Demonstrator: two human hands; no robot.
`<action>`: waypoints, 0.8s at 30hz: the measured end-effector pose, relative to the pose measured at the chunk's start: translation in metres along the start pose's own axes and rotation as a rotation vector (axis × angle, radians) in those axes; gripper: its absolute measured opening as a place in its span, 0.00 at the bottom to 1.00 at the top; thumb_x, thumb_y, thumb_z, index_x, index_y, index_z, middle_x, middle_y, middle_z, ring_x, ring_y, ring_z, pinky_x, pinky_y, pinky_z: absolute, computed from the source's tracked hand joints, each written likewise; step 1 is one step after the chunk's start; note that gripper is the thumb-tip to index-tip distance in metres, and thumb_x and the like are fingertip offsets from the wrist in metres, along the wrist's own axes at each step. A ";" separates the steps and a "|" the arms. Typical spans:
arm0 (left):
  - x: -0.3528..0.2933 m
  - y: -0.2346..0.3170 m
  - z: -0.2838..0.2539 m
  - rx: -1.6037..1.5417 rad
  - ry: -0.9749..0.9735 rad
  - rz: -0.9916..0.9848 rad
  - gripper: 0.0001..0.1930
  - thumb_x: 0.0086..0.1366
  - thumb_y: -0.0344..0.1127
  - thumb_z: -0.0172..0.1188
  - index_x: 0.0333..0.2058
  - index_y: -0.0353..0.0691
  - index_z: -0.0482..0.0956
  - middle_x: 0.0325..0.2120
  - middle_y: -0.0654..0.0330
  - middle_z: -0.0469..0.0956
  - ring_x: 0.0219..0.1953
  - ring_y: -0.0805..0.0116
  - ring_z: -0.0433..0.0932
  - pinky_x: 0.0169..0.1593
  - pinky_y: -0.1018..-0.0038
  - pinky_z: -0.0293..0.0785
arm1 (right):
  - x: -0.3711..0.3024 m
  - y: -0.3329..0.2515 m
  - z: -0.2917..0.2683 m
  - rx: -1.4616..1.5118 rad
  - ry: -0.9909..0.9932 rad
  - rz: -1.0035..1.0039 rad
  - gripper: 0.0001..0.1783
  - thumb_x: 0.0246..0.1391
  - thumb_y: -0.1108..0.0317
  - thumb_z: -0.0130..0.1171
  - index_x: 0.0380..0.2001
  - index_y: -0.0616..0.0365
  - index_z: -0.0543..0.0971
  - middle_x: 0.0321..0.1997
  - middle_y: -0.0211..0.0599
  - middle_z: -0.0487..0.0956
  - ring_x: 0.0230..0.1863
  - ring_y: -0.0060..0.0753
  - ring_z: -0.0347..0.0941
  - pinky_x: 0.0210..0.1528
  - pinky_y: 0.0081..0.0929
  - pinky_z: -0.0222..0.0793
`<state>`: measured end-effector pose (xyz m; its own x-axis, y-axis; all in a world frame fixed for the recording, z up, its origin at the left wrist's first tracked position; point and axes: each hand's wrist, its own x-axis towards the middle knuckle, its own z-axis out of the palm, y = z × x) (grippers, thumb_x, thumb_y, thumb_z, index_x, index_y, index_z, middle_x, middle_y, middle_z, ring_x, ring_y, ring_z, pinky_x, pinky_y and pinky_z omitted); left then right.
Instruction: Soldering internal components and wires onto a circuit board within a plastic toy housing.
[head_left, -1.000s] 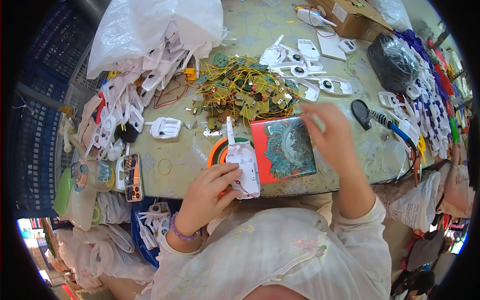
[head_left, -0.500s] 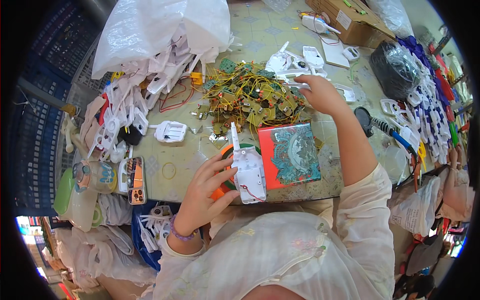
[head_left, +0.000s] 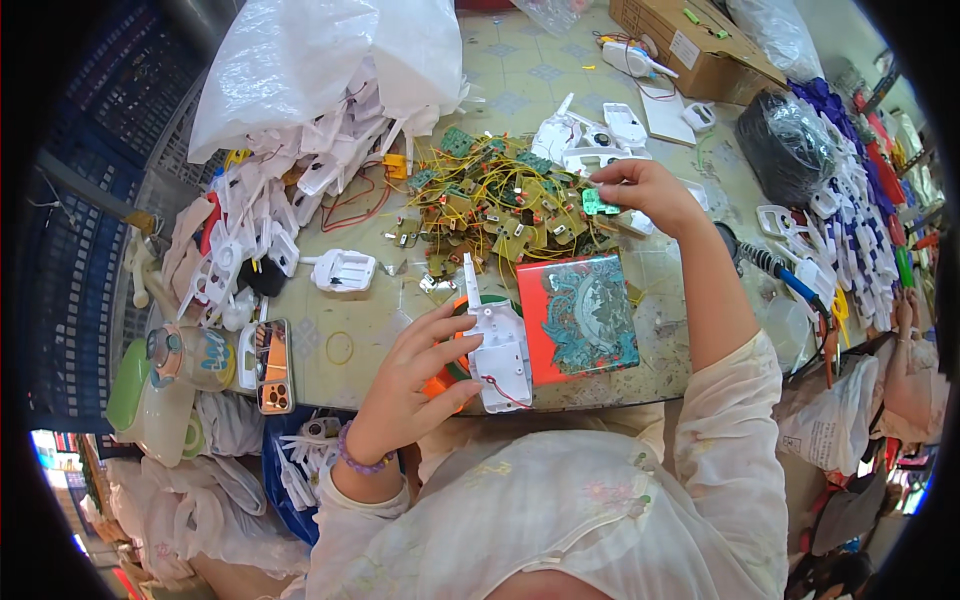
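A white plastic housing half (head_left: 502,352) lies near the front edge of the table, its narrow stem pointing away from me and a thin red wire at its near end. My left hand (head_left: 415,362) is open at its left side, fingers spread and fingertips at the rim. Part of an orange and green ring (head_left: 440,385) shows beneath the housing. Farther right, my right hand (head_left: 650,195) pinches a small green circuit board (head_left: 600,202) at the right side of a heap of circuit boards with yellow wires (head_left: 505,205).
A red box with a teal pattern (head_left: 585,318) sits right of the housing. White plastic parts (head_left: 270,240) pile up at left under a plastic bag (head_left: 325,65). A phone (head_left: 275,365) lies near the left edge. A blue-handled soldering iron (head_left: 800,285) rests at right; a cardboard box (head_left: 695,45) stands behind.
My right hand has moved slightly toward me and now has a green circuit board in its fingers. The left hand stays beside the housing.
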<state>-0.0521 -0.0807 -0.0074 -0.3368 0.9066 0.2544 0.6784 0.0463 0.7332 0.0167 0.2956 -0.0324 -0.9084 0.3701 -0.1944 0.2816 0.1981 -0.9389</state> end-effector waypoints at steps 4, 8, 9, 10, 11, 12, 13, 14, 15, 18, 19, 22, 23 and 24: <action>0.007 -0.002 -0.001 -0.030 -0.020 0.035 0.22 0.53 0.33 0.66 0.48 0.40 0.75 0.53 0.54 0.71 0.61 0.47 0.62 0.60 0.57 0.61 | 0.016 0.015 -0.004 0.357 0.180 0.033 0.15 0.54 0.70 0.60 0.45 0.64 0.77 0.37 0.31 0.78 0.38 0.20 0.73 0.41 0.20 0.71; 0.012 -0.004 -0.006 -0.032 -0.036 0.027 0.22 0.54 0.33 0.65 0.49 0.40 0.75 0.53 0.54 0.72 0.61 0.48 0.63 0.60 0.57 0.61 | 0.022 0.026 -0.002 0.236 0.192 0.051 0.14 0.54 0.70 0.60 0.44 0.64 0.77 0.37 0.32 0.79 0.38 0.23 0.74 0.41 0.21 0.70; 0.013 -0.005 -0.007 -0.028 -0.042 0.013 0.22 0.54 0.33 0.65 0.49 0.39 0.75 0.53 0.54 0.72 0.61 0.49 0.63 0.60 0.58 0.61 | 0.018 0.023 0.002 0.040 0.186 0.026 0.13 0.52 0.71 0.61 0.41 0.64 0.79 0.36 0.33 0.79 0.37 0.23 0.73 0.40 0.21 0.70; 0.013 -0.005 -0.009 -0.027 -0.039 0.007 0.22 0.54 0.33 0.65 0.49 0.39 0.75 0.53 0.54 0.72 0.61 0.49 0.63 0.60 0.58 0.61 | 0.012 0.017 0.009 -0.187 0.292 -0.098 0.12 0.51 0.71 0.61 0.39 0.63 0.79 0.36 0.34 0.79 0.37 0.23 0.73 0.40 0.21 0.69; 0.015 -0.003 -0.012 -0.018 -0.035 0.015 0.22 0.54 0.33 0.65 0.49 0.39 0.75 0.53 0.54 0.72 0.61 0.49 0.63 0.60 0.58 0.61 | 0.005 0.009 0.017 -0.415 0.396 -0.223 0.11 0.50 0.71 0.61 0.37 0.63 0.80 0.35 0.34 0.80 0.36 0.22 0.73 0.40 0.22 0.69; 0.016 -0.003 -0.014 -0.011 -0.031 0.022 0.22 0.54 0.33 0.65 0.49 0.39 0.75 0.53 0.54 0.72 0.60 0.49 0.64 0.60 0.58 0.61 | -0.003 0.000 0.022 -0.412 0.455 -0.286 0.09 0.48 0.71 0.61 0.34 0.63 0.80 0.34 0.35 0.80 0.35 0.24 0.73 0.39 0.24 0.69; 0.016 -0.005 -0.014 -0.010 -0.027 0.014 0.22 0.54 0.33 0.65 0.49 0.39 0.75 0.53 0.54 0.72 0.60 0.49 0.64 0.60 0.58 0.61 | -0.009 -0.009 0.027 -0.364 0.357 -0.296 0.09 0.47 0.71 0.62 0.34 0.63 0.80 0.34 0.37 0.80 0.35 0.27 0.74 0.39 0.25 0.70; 0.016 -0.008 -0.014 -0.016 -0.009 0.018 0.21 0.54 0.33 0.65 0.49 0.39 0.76 0.53 0.54 0.72 0.60 0.49 0.64 0.60 0.58 0.61 | -0.016 -0.018 0.033 -0.315 0.259 -0.305 0.09 0.46 0.71 0.62 0.33 0.62 0.81 0.34 0.38 0.80 0.35 0.31 0.75 0.40 0.26 0.71; 0.017 -0.011 -0.015 -0.026 0.007 0.024 0.21 0.54 0.33 0.65 0.48 0.39 0.76 0.53 0.54 0.72 0.60 0.49 0.64 0.60 0.58 0.61 | -0.026 -0.033 0.042 -0.340 0.104 -0.358 0.07 0.46 0.72 0.62 0.31 0.61 0.81 0.33 0.39 0.80 0.35 0.34 0.76 0.38 0.28 0.71; 0.024 -0.014 -0.015 -0.011 0.010 0.014 0.21 0.55 0.33 0.65 0.48 0.39 0.76 0.52 0.53 0.73 0.59 0.50 0.65 0.60 0.60 0.62 | -0.026 -0.051 0.061 -0.635 -0.157 -0.562 0.08 0.45 0.67 0.64 0.29 0.57 0.82 0.30 0.39 0.79 0.35 0.40 0.76 0.37 0.34 0.71; 0.028 -0.015 -0.014 -0.010 0.009 0.016 0.21 0.55 0.33 0.65 0.48 0.39 0.76 0.52 0.53 0.73 0.59 0.50 0.65 0.60 0.60 0.62 | -0.022 -0.052 0.068 -0.635 -0.155 -0.561 0.08 0.45 0.67 0.64 0.29 0.57 0.82 0.30 0.39 0.79 0.35 0.40 0.76 0.37 0.34 0.71; 0.036 -0.013 -0.011 0.066 0.068 0.022 0.20 0.55 0.33 0.64 0.48 0.38 0.76 0.51 0.53 0.74 0.58 0.51 0.66 0.60 0.60 0.62 | -0.003 -0.047 0.080 -0.852 -0.101 -0.523 0.12 0.44 0.59 0.65 0.29 0.55 0.82 0.29 0.38 0.80 0.35 0.42 0.76 0.37 0.37 0.72; 0.037 -0.010 -0.010 0.117 0.089 0.019 0.20 0.55 0.34 0.64 0.48 0.38 0.76 0.50 0.53 0.74 0.58 0.51 0.67 0.59 0.61 0.63 | 0.001 -0.046 0.082 -0.938 -0.073 -0.444 0.13 0.44 0.57 0.64 0.29 0.54 0.83 0.29 0.38 0.80 0.34 0.42 0.77 0.37 0.38 0.73; 0.035 -0.008 -0.010 0.172 0.114 0.009 0.19 0.56 0.34 0.64 0.47 0.38 0.77 0.49 0.53 0.74 0.57 0.52 0.68 0.59 0.61 0.63 | 0.005 -0.044 0.085 -1.021 -0.051 -0.369 0.15 0.43 0.55 0.64 0.29 0.53 0.83 0.28 0.38 0.81 0.33 0.43 0.77 0.37 0.38 0.73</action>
<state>-0.0756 -0.0531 0.0018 -0.3956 0.8541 0.3376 0.7799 0.1183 0.6146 -0.0267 0.2120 -0.0164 -0.9949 0.0996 0.0170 0.0915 0.9594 -0.2668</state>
